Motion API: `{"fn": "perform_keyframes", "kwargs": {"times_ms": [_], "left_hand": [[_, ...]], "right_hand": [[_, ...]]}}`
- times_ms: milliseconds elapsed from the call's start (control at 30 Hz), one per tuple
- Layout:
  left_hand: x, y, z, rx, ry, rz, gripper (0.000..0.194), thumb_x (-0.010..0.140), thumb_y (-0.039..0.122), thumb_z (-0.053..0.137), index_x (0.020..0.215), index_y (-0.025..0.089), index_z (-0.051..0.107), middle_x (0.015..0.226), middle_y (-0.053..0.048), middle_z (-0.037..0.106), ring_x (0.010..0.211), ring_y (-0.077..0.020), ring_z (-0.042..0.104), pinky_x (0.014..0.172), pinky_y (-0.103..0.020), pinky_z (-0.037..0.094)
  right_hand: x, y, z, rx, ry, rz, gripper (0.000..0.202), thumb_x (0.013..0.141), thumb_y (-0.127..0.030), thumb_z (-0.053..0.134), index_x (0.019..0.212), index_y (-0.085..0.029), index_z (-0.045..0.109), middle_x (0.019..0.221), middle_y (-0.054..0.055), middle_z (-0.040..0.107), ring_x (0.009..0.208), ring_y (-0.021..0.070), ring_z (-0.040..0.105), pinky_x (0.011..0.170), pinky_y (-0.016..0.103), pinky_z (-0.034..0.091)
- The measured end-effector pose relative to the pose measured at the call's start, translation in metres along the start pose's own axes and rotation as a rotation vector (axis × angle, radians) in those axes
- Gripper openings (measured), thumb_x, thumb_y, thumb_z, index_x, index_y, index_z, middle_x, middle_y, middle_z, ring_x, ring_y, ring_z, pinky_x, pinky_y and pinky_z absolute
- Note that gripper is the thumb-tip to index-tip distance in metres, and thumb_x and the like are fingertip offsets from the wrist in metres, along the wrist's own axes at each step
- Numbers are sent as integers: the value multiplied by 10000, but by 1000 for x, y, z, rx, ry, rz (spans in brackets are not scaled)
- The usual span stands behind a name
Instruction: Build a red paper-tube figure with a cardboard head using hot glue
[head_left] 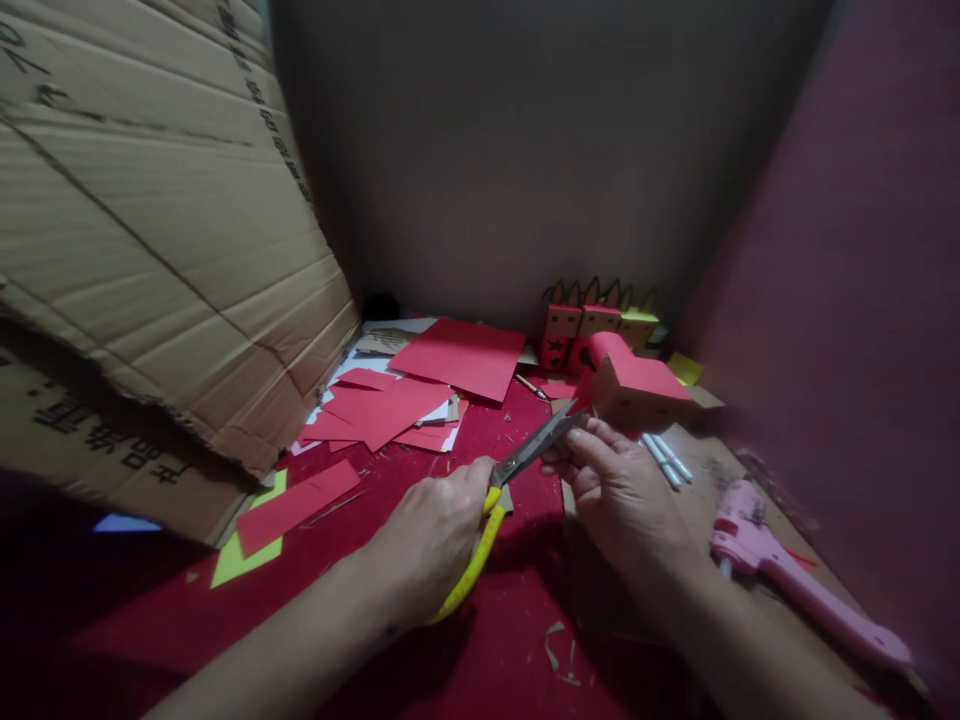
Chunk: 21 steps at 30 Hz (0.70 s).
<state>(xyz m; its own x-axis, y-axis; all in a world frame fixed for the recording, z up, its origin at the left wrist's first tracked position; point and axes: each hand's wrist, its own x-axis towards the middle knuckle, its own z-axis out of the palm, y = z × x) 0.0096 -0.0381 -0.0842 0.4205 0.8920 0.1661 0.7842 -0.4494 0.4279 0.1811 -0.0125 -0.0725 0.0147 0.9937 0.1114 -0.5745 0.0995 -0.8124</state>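
My left hand [439, 530] is wrapped round the yellow handles of a pair of scissors [491, 530], whose blades point up and to the right. The blades are slightly apart near the tips, close to the fingers of my right hand [607, 475]. The right fingers are pinched together beside the blade tips. A small bit of red shows there, but what the fingers hold is too small to name. Just behind the right hand stands a brown box with a red paper top [649, 375].
Red paper sheets [457, 355] lie at the back. A red strip [300, 505] rests over yellow paper [244, 560] at left, beside large cardboard [165, 220]. On the right are white sticks [666, 460] and a pink glue gun [810, 580]. Small decorated boxes [561, 335] stand behind.
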Motion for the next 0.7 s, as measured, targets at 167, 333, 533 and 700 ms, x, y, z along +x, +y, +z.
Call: {"fn": "perform_keyframes", "kwargs": {"times_ms": [167, 333, 533, 700], "left_hand": [[-1, -1, -1, 34, 5, -2, 138, 863, 220, 345, 860, 178, 477, 618, 5, 506, 500, -136, 414, 477, -248, 301], [-4, -1, -1, -53, 0, -5, 50, 830, 211, 403, 828, 191, 449, 560, 27, 475, 459, -127, 380, 455, -243, 259], [8, -24, 2, -470, 186, -299, 188, 886, 342, 399, 906, 199, 520, 526, 35, 502, 417, -120, 441, 409, -218, 304], [23, -39, -10, -696, 232, -294, 294, 861, 350, 482, 1101, 184, 527, 725, -18, 625, 543, -129, 559, 455, -216, 381]], "right_hand": [[3, 1, 0, 1, -3, 13, 88, 644, -134, 749, 703, -170, 693, 687, -3, 668, 585, 108, 600, 573, 235, 500], [8, -2, 3, -30, -12, 31, 128, 618, -156, 783, 699, -152, 685, 685, -9, 659, 565, 99, 600, 560, 227, 488], [8, -9, 5, -106, -23, 114, 210, 596, -196, 825, 717, -140, 663, 693, -2, 635, 574, 112, 613, 548, 237, 462], [9, -9, 7, -153, -130, 200, 154, 611, -126, 770, 741, -119, 687, 699, 23, 646, 584, 107, 599, 541, 223, 457]]}}
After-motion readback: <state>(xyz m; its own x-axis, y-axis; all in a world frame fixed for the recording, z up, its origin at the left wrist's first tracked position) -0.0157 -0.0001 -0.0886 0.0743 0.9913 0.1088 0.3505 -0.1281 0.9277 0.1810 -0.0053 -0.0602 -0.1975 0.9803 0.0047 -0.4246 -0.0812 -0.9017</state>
